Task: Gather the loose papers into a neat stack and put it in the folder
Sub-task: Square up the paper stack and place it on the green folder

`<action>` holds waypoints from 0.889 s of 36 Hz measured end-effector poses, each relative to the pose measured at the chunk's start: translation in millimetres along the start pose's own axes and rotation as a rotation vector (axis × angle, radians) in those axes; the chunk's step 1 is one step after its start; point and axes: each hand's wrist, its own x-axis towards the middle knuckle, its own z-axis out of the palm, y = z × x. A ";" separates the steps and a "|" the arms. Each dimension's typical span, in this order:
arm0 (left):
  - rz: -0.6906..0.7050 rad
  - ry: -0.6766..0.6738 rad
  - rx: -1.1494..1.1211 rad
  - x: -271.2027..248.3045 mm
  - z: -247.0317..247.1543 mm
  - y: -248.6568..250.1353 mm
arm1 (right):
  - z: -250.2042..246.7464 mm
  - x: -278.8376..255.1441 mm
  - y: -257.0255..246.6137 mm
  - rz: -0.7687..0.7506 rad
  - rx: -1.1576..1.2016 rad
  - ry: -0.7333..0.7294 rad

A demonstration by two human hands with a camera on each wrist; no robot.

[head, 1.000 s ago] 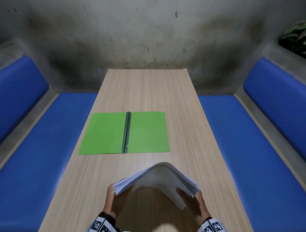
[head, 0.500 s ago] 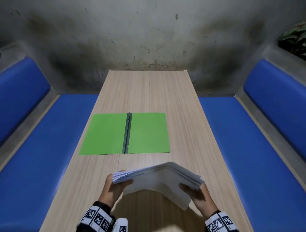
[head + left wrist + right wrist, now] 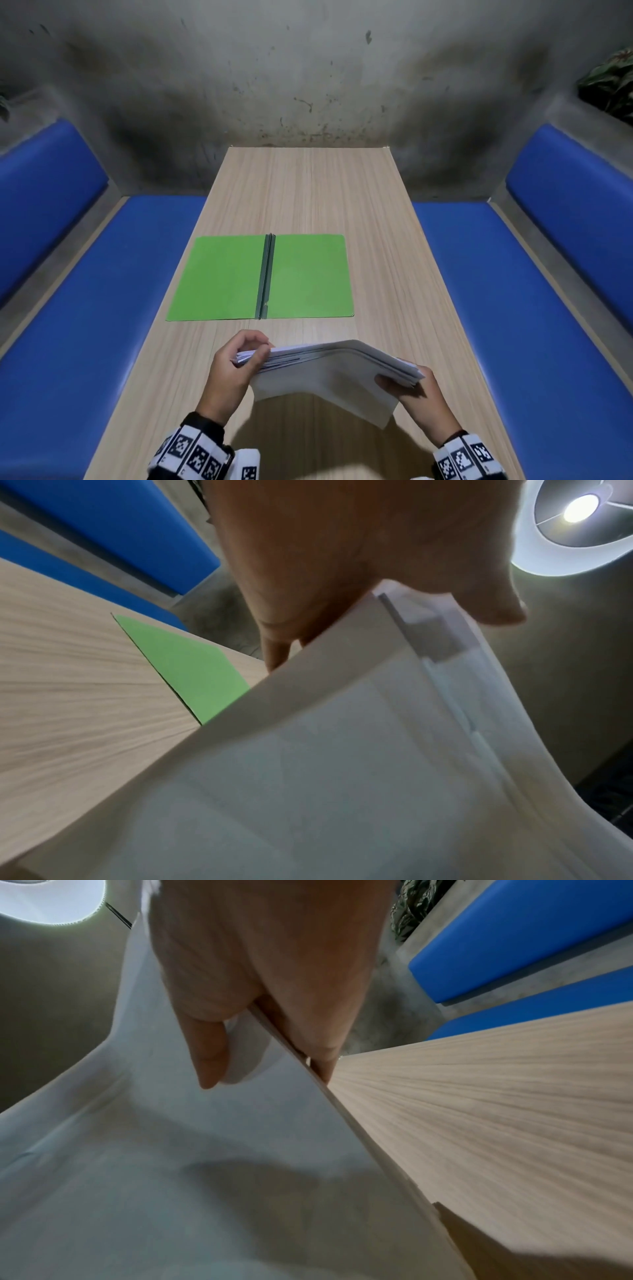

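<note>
Paper stack [image 3: 329,373]: held above the near end of the surface [image 3: 308,192], sheets gathered into one bundle. A second ago it was arched high in the middle, edges fanned; half a second ago the arch was lower; now it is flattened to a shallow bend, the top nearly level. Left-end edges are seen slightly stepped in the left wrist view, so alignment is judged not yet complete.

Left hand [image 3: 233,370]: fingers curled over the stack's left end, thumb below, gripping it. It is now seen further from the body than before, more of the wrist band in view.

Right hand [image 3: 414,390]: gripping the right end, thumb on the near face, fingers behind, as confirmed in the right wrist view. Grip is unchanged across the three moments.

Folder [image 3: 260,277]: green, lying open and flat just beyond the stack, dark spine running near-to-far down its middle. Not moved; both leaves bare.

Meaning for the task: gathering is judged done; squaring is in its last stage. The stack is carried lower and flatter, a sign that placement on the folder is likely next. Nothing is yet in the folder.

Surroundings: blue benches [image 3: 513,308] on both sides, stained wall [image 3: 308,68] at the far end.
</note>
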 end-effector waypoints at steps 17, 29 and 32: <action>0.056 0.034 0.243 13.3 1.7 -0.1 | 0.0 3.6 -4.8 0.064 -0.069 0.015; -0.004 -0.340 1.166 25.4 53.0 53.8 | 0.7 3.8 -2.6 0.075 -0.056 0.028; 0.052 -0.377 1.138 25.2 58.8 57.2 | 1.0 5.9 0.7 0.089 -0.046 0.059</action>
